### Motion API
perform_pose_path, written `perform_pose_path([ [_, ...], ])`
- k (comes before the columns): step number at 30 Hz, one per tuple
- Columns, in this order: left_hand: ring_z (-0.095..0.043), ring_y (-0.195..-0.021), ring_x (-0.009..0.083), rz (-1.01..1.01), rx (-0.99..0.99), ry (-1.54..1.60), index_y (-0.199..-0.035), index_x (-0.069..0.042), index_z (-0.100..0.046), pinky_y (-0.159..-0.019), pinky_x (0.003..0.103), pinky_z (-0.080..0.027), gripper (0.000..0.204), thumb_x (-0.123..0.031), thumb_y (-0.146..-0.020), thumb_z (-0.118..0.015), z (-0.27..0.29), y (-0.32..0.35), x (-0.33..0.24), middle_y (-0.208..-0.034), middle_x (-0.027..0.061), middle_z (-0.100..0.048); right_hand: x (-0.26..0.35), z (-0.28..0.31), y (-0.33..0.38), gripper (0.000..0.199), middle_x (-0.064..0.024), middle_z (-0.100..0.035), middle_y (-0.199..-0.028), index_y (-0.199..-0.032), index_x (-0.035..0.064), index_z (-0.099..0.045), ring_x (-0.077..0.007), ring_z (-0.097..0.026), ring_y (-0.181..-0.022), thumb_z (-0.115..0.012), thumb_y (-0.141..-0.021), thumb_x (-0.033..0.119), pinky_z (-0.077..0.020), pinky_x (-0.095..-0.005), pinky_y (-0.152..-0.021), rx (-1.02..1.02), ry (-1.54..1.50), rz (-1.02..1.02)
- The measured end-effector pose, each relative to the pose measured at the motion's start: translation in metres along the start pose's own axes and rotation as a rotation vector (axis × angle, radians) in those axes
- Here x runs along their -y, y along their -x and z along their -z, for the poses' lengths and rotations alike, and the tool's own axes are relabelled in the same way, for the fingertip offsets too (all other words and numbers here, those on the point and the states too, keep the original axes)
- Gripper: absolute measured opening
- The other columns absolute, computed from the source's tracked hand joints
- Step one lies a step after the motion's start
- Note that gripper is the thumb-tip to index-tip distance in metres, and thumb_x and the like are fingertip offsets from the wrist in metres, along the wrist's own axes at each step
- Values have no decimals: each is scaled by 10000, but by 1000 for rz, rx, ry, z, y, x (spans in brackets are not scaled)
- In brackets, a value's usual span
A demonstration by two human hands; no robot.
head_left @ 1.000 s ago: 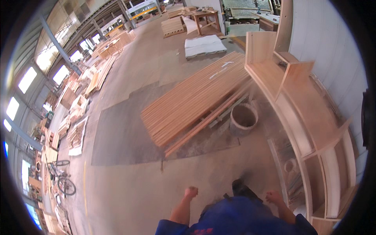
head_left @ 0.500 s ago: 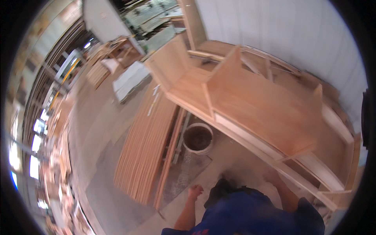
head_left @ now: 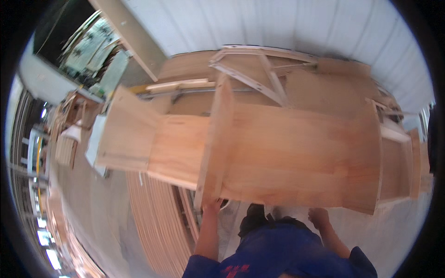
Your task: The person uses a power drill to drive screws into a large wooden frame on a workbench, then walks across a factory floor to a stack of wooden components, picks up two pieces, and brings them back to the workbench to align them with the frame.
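Note:
A pale wooden cabinet frame [head_left: 282, 157] with upright panels spreads across the middle of the view. My left hand [head_left: 212, 205] is closed at the lower end of its upright divider board [head_left: 214, 143], fingers partly behind the wood. Just below the front edge of the wide panel is my right hand [head_left: 319, 217]. Its fingers look bent but are blurred, and whether they touch the edge is unclear. Only a sliver of the bucket rim [head_left: 225, 204] shows beside my left hand.
A stack of long wooden strips [head_left: 155, 217] lies on the floor at lower left. Behind the cabinet, a triangular wooden frame [head_left: 250, 78] lies near the white ribbed wall [head_left: 278, 23]. A pale sheet-like stack [head_left: 96, 143] sits beyond the cabinet's left end.
The view has swung right, and the cabinet now appears level across it, covering most of the bucket. My left hand has gone from free air to the divider board. The cabinet's front rails no longer show.

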State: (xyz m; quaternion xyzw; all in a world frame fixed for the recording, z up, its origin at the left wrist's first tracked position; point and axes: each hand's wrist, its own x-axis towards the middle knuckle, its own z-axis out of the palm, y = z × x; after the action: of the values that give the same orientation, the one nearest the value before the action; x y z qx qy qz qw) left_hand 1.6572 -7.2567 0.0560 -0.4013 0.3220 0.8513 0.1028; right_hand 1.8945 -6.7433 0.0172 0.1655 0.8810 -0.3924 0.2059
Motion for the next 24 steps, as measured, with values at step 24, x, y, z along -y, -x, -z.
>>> perform_pose_path([
  [24, -510, -1181, 293, 74, -314, -102, -1373, -76, -437, -967, 467, -437, 518, -428, -997, -493, -36, -65, 10, -1336, 138, -496, 34, 18, 4, 497, -101, -578, -1315, -1353, 102, -505, -288, -566, -1156, -630, -925, 319, -438, -436, -1007, -315, -695, -619],
])
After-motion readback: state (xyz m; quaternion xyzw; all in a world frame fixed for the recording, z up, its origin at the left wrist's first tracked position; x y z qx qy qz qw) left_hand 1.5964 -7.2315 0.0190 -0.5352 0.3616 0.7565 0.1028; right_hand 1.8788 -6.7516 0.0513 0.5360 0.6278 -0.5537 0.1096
